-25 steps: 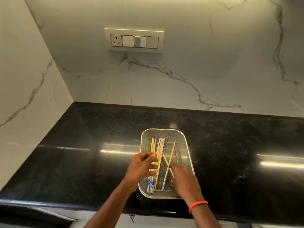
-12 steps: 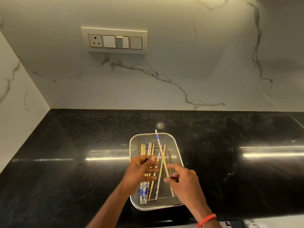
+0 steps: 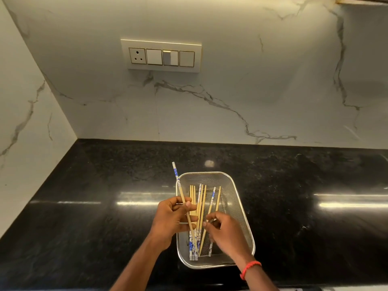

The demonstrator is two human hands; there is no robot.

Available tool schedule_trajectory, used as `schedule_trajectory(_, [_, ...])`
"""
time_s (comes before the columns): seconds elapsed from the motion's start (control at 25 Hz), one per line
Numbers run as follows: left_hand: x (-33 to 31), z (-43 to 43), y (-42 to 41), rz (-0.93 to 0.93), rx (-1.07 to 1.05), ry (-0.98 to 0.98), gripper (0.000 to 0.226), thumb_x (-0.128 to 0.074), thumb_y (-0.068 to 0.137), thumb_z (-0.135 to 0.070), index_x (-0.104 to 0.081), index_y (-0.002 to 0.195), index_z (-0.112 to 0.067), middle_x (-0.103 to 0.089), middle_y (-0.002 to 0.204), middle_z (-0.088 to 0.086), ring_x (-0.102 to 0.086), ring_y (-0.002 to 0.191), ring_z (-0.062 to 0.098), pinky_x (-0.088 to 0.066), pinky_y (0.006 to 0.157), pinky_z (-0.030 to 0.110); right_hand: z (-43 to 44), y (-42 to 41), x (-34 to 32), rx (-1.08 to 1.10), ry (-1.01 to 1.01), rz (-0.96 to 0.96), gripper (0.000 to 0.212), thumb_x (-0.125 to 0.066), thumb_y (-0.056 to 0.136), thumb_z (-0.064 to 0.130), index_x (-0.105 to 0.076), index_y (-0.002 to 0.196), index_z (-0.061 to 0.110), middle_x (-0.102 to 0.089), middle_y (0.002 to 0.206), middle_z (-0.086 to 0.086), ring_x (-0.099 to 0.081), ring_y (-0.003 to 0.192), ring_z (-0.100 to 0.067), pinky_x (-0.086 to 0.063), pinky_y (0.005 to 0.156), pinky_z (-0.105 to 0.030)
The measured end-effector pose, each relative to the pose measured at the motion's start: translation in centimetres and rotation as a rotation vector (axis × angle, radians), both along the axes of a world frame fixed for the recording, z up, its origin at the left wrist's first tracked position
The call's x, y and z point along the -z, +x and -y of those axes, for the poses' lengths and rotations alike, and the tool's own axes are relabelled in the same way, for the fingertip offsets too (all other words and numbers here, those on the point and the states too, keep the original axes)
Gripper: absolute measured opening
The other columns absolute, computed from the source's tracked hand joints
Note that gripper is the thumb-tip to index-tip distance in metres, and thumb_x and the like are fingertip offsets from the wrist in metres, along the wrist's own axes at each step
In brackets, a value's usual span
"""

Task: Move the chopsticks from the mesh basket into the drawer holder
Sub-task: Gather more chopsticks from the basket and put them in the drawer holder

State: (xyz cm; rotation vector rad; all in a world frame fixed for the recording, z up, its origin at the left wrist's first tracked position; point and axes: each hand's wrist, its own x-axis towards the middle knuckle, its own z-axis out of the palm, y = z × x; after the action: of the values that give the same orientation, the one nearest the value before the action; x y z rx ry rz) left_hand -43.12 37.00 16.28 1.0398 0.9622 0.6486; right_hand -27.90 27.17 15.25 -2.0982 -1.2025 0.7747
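1. Steel-wire mesh basket [image 3: 210, 177], rectangular with rounded corners and a bright rim, sits on the glossy black speckled countertop [image 3: 84, 206], close to its near edge.
2. Inside it I see the chopsticks [image 3: 199, 196] lying lengthwise: thin, straight sticks, mostly plain pale wood. Several carry a blue-and-white patterned end, most of these pointing toward me. They bunch along the left half, with two more set slightly apart on the right.
3. My left hand [image 3: 170, 221] is over the basket's left rim, fingers and thumb curled around one raised chopstick [image 3: 178, 183].
4. That stick slants across the others. Its patterned end pokes up and out beyond the far-left corner, and its wooden tip points down into the basket.
5. My right hand [image 3: 228, 234] is over the near-right part of the basket, palm down. Its fingers [image 3: 210, 217] are bent onto the two right-hand sticks. I cannot tell whether they actually pinch either one.
6. On my right wrist is a red band [image 3: 249, 267].
7. Behind the counter rises the marble wall [image 3: 252, 91], smooth and white with grey veins, meeting a second marble face in the left corner. Mounted on it is a cream switch plate [image 3: 161, 56] with one socket and three square rockers.
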Motion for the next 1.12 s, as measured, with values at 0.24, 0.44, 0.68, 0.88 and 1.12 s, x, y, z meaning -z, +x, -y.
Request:
schedule_trajectory(0.24, [0.0,0.6,-2.4,-0.002,-0.037,-0.002,0.018,-0.059,0.098,-0.022,-0.071,0.107,-0.011,-0.08,0.095,0.008,-0.078,0.082,0.029,-0.063,0.062,0.036,-2.8,-1.7,3.4,-0.024,-0.102,0.146,0.022,-0.07,0.089,0.028,-0.061,0.109,0.026,-0.071,0.101,0.007,-0.065,0.077,-0.002,-0.048,0.063,-0.012])
schedule_trajectory(0.44, [0.3,1.4,-2.5,-0.02,-0.044,-0.025,0.02,-0.057,0.099,-0.021,-0.072,0.108,-0.01,-0.08,0.096,0.011,-0.078,0.086,0.032,-0.064,0.066,0.04,-2.1,-1.1,3.2,0.033,-0.068,0.034,0.035,-0.071,0.087,0.014,-0.057,0.118,0.023,-0.067,0.083,0.008,-0.063,0.063,0.002,-0.047,0.049,-0.011])
schedule_trajectory(0.68, [0.3,1.9,-1.3,-0.022,0.019,-0.037,0.019,-0.06,0.099,-0.017,-0.072,0.111,-0.008,-0.079,0.1,0.011,-0.078,0.085,0.027,-0.064,0.065,0.04,0.1,-0.2,-1.1,0.112,0.245,-0.101,0.033,-0.079,0.082,0.02,-0.062,0.106,0.034,-0.074,0.081,0.008,-0.069,0.073,0.006,-0.052,0.058,-0.008])
schedule_trajectory(0.88, [0.6,2.6,0.0,0.003,0.08,-0.036,0.02,-0.057,0.1,-0.015,-0.072,0.11,-0.008,-0.08,0.097,0.016,-0.078,0.09,0.031,-0.064,0.064,0.042,1.4,-2.8,-2.1,-0.104,0.198,-0.094,0.029,-0.076,0.084,0.025,-0.067,0.111,0.03,-0.073,0.083,0.007,-0.07,0.074,0.0,-0.059,0.066,-0.017])
schedule_trajectory(1.12, [0.8,2.6,-0.4,0.022,0.075,-0.059,0.018,-0.058,0.099,-0.013,-0.069,0.11,-0.003,-0.078,0.101,0.019,-0.077,0.087,0.036,-0.065,0.067,0.05,1.1,-0.3,-0.8,-0.052,0.228,0.018,0.009,-0.067,0.09,0.033,-0.071,0.098,0.03,-0.069,0.081,0.01,-0.063,0.07,0.002,-0.05,0.062,-0.014])
